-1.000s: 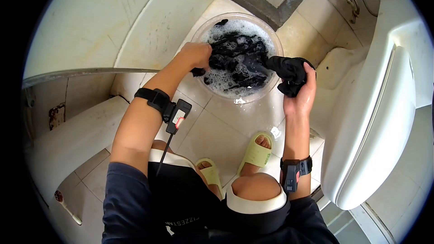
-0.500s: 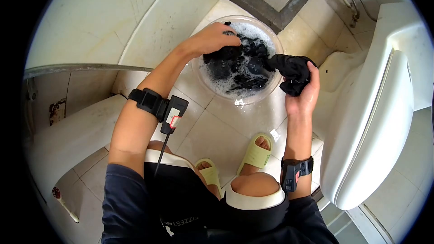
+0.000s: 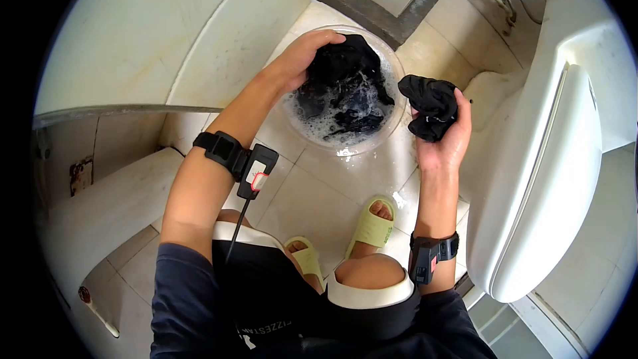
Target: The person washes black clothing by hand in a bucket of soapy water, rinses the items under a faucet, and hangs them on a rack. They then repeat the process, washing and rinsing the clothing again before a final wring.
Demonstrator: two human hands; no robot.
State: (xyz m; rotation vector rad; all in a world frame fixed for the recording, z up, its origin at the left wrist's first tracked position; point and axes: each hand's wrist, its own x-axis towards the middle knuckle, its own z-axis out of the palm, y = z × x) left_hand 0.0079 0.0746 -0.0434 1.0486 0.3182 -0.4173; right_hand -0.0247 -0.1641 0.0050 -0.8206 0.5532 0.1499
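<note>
A clear round basin (image 3: 397,114) on the tiled floor holds soapy water and black cloth (image 3: 347,61). At the basin's upper left, my left hand (image 3: 304,57) grips the edge of this cloth, its thumb and fingers closed round it. Part of the cloth is raised above the suds, and the rest lies in the water. Right of the basin, my right hand (image 3: 448,134) holds a bunched wet black cloth (image 3: 428,103) in the air, apart from the one in the water. Some fingers of my right hand are hidden behind the bundle.
A white toilet (image 3: 551,186) stands close on the right. A dark raised ledge (image 3: 365,8) lies behind the basin. A pale curved panel (image 3: 179,33) fills the upper left. My feet in green slippers (image 3: 372,226) are below the basin.
My left hand has shifted left and lifted cloth up out of the suds. The bundle in my right hand has come clear of the basin's rim. The view has shifted slightly.
</note>
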